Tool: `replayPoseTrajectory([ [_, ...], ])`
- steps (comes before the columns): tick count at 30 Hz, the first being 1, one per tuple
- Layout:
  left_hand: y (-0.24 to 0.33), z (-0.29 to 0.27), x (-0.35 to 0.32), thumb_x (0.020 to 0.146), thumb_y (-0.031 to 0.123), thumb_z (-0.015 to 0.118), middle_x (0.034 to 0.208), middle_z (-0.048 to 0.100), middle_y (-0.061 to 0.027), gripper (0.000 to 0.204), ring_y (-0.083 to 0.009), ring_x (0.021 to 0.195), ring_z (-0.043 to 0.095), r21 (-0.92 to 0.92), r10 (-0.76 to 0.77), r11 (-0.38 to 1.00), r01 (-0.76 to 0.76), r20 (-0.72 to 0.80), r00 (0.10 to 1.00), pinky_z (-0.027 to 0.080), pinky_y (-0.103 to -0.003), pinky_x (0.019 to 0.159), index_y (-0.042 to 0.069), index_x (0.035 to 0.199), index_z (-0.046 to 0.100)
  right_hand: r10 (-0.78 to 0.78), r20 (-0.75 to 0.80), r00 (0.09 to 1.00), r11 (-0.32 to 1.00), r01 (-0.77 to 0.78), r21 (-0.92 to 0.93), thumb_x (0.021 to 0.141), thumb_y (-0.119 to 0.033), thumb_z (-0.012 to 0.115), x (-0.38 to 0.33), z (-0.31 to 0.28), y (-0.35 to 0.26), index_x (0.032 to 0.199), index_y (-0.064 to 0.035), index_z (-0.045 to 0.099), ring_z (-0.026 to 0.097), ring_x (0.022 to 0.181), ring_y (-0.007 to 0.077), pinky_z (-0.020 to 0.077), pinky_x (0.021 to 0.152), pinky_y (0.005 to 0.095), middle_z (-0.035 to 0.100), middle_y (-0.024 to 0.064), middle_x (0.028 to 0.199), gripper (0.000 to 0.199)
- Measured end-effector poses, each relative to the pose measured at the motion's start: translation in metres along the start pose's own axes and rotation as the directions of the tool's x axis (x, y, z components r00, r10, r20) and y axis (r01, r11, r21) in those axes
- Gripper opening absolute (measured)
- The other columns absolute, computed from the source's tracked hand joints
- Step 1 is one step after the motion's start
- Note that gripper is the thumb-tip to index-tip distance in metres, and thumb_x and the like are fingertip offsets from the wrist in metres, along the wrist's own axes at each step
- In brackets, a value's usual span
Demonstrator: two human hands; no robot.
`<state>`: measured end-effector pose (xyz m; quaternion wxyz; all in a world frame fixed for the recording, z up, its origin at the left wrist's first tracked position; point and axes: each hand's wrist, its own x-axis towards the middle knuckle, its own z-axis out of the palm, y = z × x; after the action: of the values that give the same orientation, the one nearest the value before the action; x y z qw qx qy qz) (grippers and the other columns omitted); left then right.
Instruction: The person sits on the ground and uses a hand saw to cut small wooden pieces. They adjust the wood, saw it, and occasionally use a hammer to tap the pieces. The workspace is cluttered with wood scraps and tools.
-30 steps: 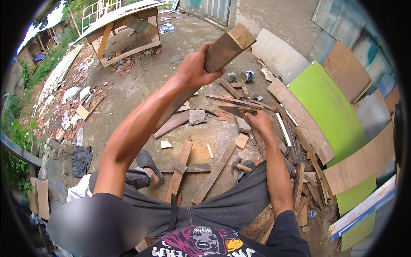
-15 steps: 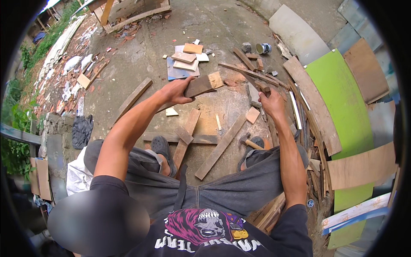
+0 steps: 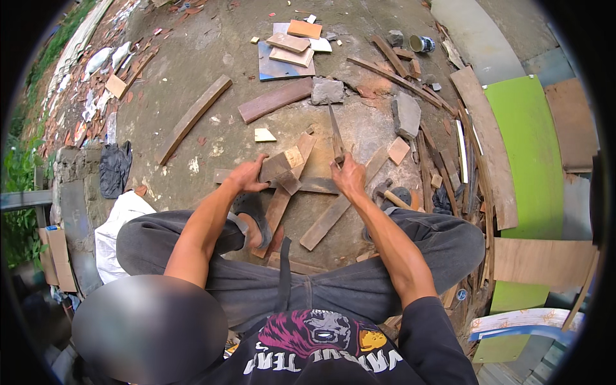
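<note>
My left hand (image 3: 247, 176) grips a short thick wooden block (image 3: 282, 164), which is down on the planks (image 3: 277, 204) crossed on the concrete in front of my knees. My right hand (image 3: 350, 177) is closed around the lower end of a thin pointed wooden strip (image 3: 335, 133) that stands nearly upright, just right of the block. Block and strip are a small gap apart. A long plank (image 3: 333, 212) runs diagonally beneath my right hand.
A hammer (image 3: 387, 192) lies by my right knee. Stone chunks (image 3: 405, 114) and a curved plank (image 3: 192, 119) lie beyond my hands, with stacked offcuts (image 3: 289, 45) and a tin can (image 3: 420, 43) farther off. A green board (image 3: 526, 154) and timber line the right.
My left hand swung the wooden block down from high in the air onto the planks. My right hand stayed low on the strip, and the view tilted downward.
</note>
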<state>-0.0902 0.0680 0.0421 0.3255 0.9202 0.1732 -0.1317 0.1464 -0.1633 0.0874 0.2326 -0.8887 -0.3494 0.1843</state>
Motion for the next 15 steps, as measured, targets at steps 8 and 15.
replayPoseTrajectory([
  [8, 0.019, -0.002, -0.012, 0.073, 0.034, 0.079, 0.093, 0.065, -0.0324, 0.094, -0.0501, 0.089, 0.064, -0.013, -0.067, 0.998, 0.068, 0.044, 0.997, 0.052, -0.053, 0.079, 0.008, 0.146, 0.025, 0.032, -0.008, 0.999, 0.999, -0.032, -0.024, 0.077, -0.032, 0.083, -0.055, 0.142, -0.031, 0.118, 0.0034, 0.045, 0.058, 0.114, 0.0361, 0.0324, 0.107, 0.0536, 0.062, 0.0209, 0.111, 0.066],
  [15, 0.019, -0.009, -0.016, 0.073, 0.031, 0.08, 0.099, 0.065, -0.0318, 0.095, -0.0499, 0.096, 0.063, -0.02, -0.11, 0.994, 0.11, -0.006, 0.994, 0.052, -0.052, 0.083, 0.008, 0.148, 0.026, 0.019, 0.027, 0.999, 0.997, -0.021, 0.08, 0.076, -0.027, 0.083, -0.038, 0.152, -0.02, 0.11, 0.0013, 0.049, 0.059, 0.105, 0.0361, 0.0369, 0.095, 0.0506, 0.062, 0.0193, 0.104, 0.056],
])
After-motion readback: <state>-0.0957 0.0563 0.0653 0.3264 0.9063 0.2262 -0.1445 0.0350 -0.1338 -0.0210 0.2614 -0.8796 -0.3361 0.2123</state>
